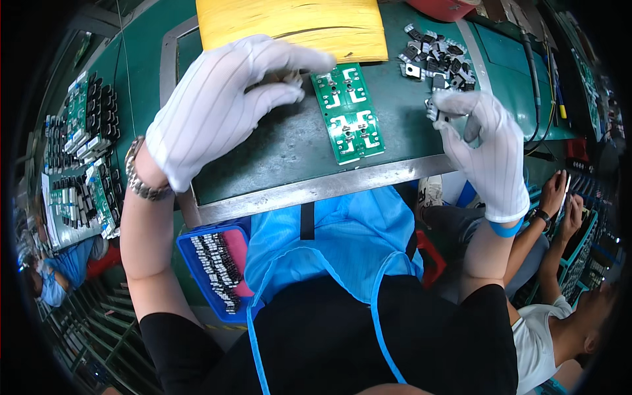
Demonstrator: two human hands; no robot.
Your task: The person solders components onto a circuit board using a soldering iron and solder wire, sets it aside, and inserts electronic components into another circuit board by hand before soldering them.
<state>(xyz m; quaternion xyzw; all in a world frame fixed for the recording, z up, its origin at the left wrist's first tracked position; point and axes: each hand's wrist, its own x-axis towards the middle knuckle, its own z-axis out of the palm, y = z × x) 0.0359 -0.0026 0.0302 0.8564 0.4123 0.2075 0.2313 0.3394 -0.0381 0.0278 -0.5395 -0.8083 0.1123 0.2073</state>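
A green circuit board (361,113) with pale pads and a few small parts lies on the dark green work surface (263,155). My left hand (214,108), in a white striped glove, is left of the board with thumb and index finger apart. Its index fingertip is at the board's far left corner; whether it touches, I cannot tell. My right hand (484,141), also gloved, pinches a small black electronic component with a metal tab (431,110) between thumb and fingertips. Just beyond it spreads a loose pile of similar black components (441,58).
A yellow block (293,26) stands behind the board. Metal edging (322,187) borders the bench. Below left, a blue bin (191,263) holds rows of small parts. Assembled boards (85,131) stack at far left. A black cable (532,72) runs at right, near a co-worker's hands (559,204).
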